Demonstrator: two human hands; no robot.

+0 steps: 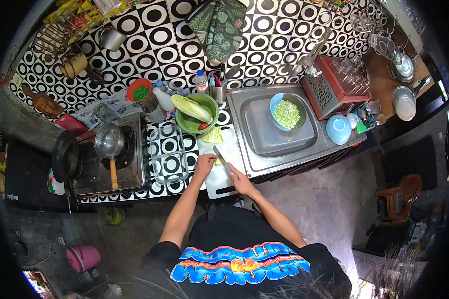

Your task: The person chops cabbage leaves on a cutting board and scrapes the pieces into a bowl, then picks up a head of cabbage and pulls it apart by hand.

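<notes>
A white cutting board (232, 149) lies on the tiled counter, left of the sink. My right hand (241, 182) is closed round the handle of a knife (219, 154), whose blade points up and left over the board. Beside the blade, the closed fingers of my left hand (205, 165) touch a small pale green piece of cabbage (219, 161). A larger leaf piece (213, 135) rests at the board's far end. Behind it, a green bowl (182, 124) holds a long cabbage (190, 108) and a red tomato (203, 126).
Chopped cabbage (287, 113) fills a blue bowl (276, 119) over the sink (237, 102). An empty-looking glass container (154, 154) stands left of the board. Farther left, a strainer (109, 141) with a wooden handle sits on the stove (87, 172). A blue bowl (338, 130) is upside down at right.
</notes>
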